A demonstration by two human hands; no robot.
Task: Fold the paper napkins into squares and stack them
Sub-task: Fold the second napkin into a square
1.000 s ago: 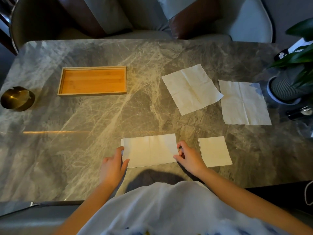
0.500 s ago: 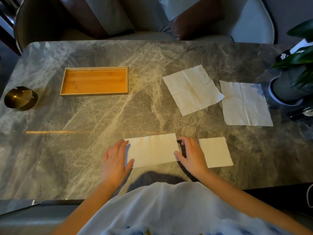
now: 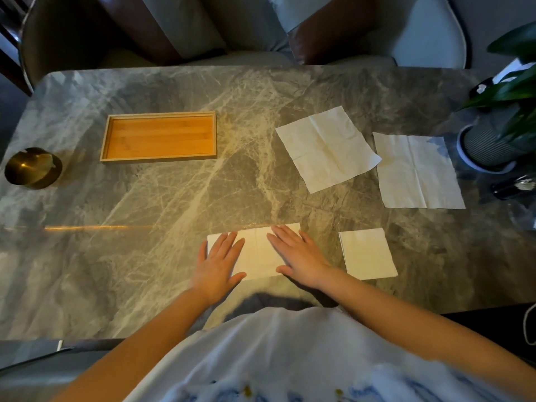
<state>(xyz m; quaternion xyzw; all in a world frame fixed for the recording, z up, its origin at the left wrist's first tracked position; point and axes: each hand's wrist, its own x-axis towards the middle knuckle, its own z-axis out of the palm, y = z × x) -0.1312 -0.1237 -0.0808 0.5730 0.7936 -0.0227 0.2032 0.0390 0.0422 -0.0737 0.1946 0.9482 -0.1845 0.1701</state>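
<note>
Both hands are flat on a half-folded napkin [image 3: 256, 250] at about 6 o'clock on the marble table [image 3: 145, 227], right at the near edge. The left hand [image 3: 219, 261] has its palm down with fingers spread over the left end, and the right hand [image 3: 300, 258] does the same over the right end. Neither is gripping anything, just pressing the rectangle flat.

One finished square napkin [image 3: 367, 253] sits just beside the right hand at about 4 o'clock. Two unfolded napkins wait further out, one [image 3: 327, 149] around 1 o'clock and the other [image 3: 417, 171] at 2 o'clock next to the plant pot [image 3: 487, 146]. The wooden tray [image 3: 159, 136] at 10 o'clock has nothing in it.

Looks to me like the second fold is coming up. Thin paper on slick marble could slide when one hand lifts off, so the ends won't line up and you get a crooked square. Pressing too hard while dragging might wrinkle or tear it. A sleeve or wrist could also nudge the finished square out of place.
</note>
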